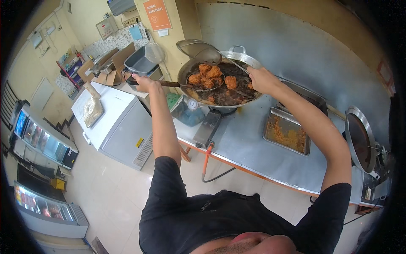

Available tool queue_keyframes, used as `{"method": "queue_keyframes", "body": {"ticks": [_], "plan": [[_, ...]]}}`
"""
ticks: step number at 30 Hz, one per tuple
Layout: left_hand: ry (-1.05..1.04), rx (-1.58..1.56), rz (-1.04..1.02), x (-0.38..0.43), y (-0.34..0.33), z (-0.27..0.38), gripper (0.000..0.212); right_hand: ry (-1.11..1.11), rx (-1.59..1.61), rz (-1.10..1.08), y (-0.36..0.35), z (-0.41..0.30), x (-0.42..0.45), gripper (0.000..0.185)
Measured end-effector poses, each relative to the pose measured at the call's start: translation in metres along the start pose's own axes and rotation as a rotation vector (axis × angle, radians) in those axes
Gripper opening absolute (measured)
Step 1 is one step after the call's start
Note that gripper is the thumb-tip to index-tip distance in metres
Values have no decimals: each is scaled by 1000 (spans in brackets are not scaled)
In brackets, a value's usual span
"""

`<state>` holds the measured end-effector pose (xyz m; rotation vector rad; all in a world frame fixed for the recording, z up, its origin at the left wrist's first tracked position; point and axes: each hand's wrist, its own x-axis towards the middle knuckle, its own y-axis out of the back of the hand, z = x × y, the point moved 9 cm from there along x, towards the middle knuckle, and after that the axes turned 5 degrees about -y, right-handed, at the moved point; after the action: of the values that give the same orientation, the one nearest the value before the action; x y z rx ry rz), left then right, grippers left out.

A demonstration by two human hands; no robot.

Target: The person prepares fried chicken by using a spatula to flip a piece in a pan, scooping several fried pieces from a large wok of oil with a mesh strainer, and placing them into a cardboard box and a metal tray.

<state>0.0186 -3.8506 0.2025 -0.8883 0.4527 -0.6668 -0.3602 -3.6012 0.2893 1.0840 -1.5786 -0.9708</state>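
My left hand [146, 83] grips the dark handle of a wire skimmer [189, 87]. Several pieces of brown fried chicken [206, 76] are heaped in its round basket, over a wide metal wok [250, 58] of dark frying oil [236, 65]. Another fried piece [231, 83] lies in the oil just right of the basket. In my right hand [262, 79] is the long metal handle of a second strainer [199, 50], its bowl tilted above the wok's far left rim. A dial thermometer [192, 104] sits at the wok's near left edge.
The wok stands on a gas burner [207, 127] with an orange hose [206, 158]. Right of it are a metal tray [287, 130] with crumbs and a second wok [360, 139] of dark liquid. A white chest freezer [117, 117] bearing a plastic bag [93, 111] stands left.
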Motion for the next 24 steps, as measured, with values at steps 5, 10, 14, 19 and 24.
{"method": "queue_keyframes", "body": {"ticks": [5, 10, 14, 19, 24], "plan": [[22, -95, -22, 1, 5, -2, 34, 17, -11, 34, 17, 3, -4, 17], [3, -135, -16, 17, 15, 7, 35, -66, 34, 72, 40, 25, -16, 19], [-14, -154, -25, 22, 17, 7, 35, -129, 10, 66, 35, 58, -11, 19], [9, -123, 10, 15, 12, 3, 35, -193, -98, 61, 14, 110, -4, 19], [23, -125, 18, 11, 2, -9, 36, -205, -197, -18, 13, 149, -17, 14]]}}
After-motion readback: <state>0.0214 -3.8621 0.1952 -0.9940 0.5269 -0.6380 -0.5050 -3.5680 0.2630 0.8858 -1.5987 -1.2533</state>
